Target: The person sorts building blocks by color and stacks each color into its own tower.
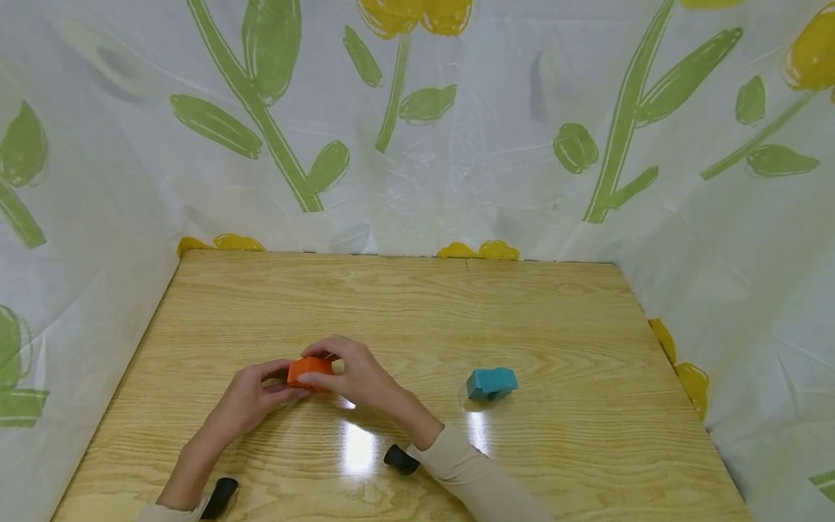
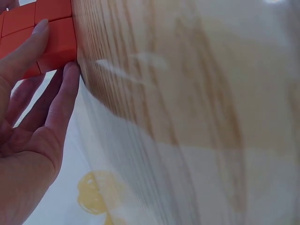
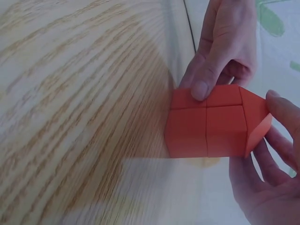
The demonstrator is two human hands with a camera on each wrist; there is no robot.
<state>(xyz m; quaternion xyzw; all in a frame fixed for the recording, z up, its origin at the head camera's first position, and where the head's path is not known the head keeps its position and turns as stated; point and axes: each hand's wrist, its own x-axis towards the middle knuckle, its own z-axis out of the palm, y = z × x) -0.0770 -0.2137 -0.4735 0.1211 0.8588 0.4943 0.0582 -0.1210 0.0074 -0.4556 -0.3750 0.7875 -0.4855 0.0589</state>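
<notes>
An orange faceted block (image 1: 301,371) with seams across its faces (image 3: 226,130) is held between both hands, low at the tabletop. From the left, my left hand (image 1: 244,402) pinches its end, with the thumb on a seamed face and fingers beneath in the left wrist view. From the other side my right hand (image 1: 365,377) grips it, thumb across the front and fingers over the top. In the right wrist view, the right hand's fingers (image 3: 279,105) are at the slanted end. Whether the block touches the table I cannot tell.
To the right, a teal faceted block (image 1: 492,383) stands on the wooden table (image 1: 404,304). White curtains (image 1: 470,174) with green and yellow flowers enclose the back and sides. Black devices (image 1: 219,496) sit at the wrists.
</notes>
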